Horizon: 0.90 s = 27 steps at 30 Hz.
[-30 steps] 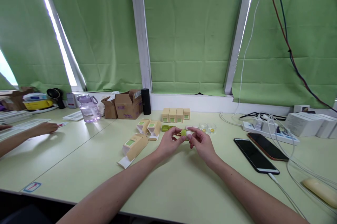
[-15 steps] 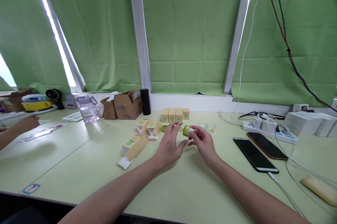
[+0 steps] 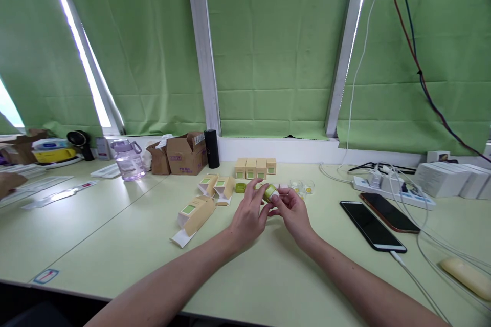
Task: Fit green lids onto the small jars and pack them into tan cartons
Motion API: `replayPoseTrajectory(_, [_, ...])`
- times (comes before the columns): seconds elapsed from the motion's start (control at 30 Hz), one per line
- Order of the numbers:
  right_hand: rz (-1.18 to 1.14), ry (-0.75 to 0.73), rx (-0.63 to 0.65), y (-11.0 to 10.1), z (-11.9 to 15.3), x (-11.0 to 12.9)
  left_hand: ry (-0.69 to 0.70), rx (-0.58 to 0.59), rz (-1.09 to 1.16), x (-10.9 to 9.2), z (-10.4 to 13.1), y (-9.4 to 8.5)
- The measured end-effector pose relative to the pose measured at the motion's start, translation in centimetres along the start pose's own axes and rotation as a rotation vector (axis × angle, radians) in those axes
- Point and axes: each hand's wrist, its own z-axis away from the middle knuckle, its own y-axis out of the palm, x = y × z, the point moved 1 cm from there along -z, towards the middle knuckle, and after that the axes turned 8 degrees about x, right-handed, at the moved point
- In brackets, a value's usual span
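Both of my hands meet around a small green-and-white container (image 3: 270, 192) above the middle of the table. My left hand (image 3: 249, 214) has its fingers on the green side, and my right hand (image 3: 293, 213) grips the white side. Behind my left hand lies a green square piece (image 3: 240, 188). Opened cardboard boxes (image 3: 197, 213) with green labels lie to the left. A row of small closed boxes (image 3: 250, 167) stands farther back. Clear round cases with yellow centres (image 3: 308, 187) rest behind my right hand.
Two phones (image 3: 372, 227) (image 3: 389, 213) and a power strip (image 3: 395, 194) with cables lie right. A purple bottle (image 3: 129, 160), cardboard carton (image 3: 186, 154) and black cylinder (image 3: 211, 149) stand back left. Another person's hand (image 3: 10, 182) shows at the left edge.
My left hand has closed in on the green-and-white container, which has shifted slightly left and tilted. More of the clear cases show. The other person's hand has moved left, mostly out of view.
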Motion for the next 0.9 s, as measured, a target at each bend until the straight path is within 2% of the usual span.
replayPoseTrajectory(0.27, [0.04, 0.032, 0.036, 0.1, 0.1, 0.1, 0.013, 0.085, 0.061, 0.4, 0.1, -0.1])
replayPoseTrajectory(0.37, [0.091, -0.008, 0.053, -0.2, 0.1, -0.1, -0.042, 0.079, 0.202, 0.7, 0.0, 0.1])
replayPoseTrajectory(0.43, [0.156, -0.04, 0.069, -0.4, 0.1, -0.1, -0.116, 0.077, 0.387, 0.9, -0.2, 0.2])
replayPoseTrajectory(0.57, [0.421, -0.14, 0.056, -1.1, 0.1, 0.4, -0.234, 0.064, 0.727, 1.2, -0.9, 0.1])
replayPoseTrajectory(0.67, [0.694, -0.297, 0.044, -1.4, 0.4, 0.9, -0.284, 0.086, 0.804, 1.4, -1.2, 0.0])
replayPoseTrajectory(0.77, [0.923, -0.419, 0.11, -1.5, 0.6, 1.0, -0.312, 0.14, 0.86, 1.5, -1.1, 0.2])
replayPoseTrajectory(0.9, [1.097, -0.521, 0.18, -1.6, 0.6, 0.5, -0.285, 0.175, 0.921, 1.3, -0.9, 0.5])
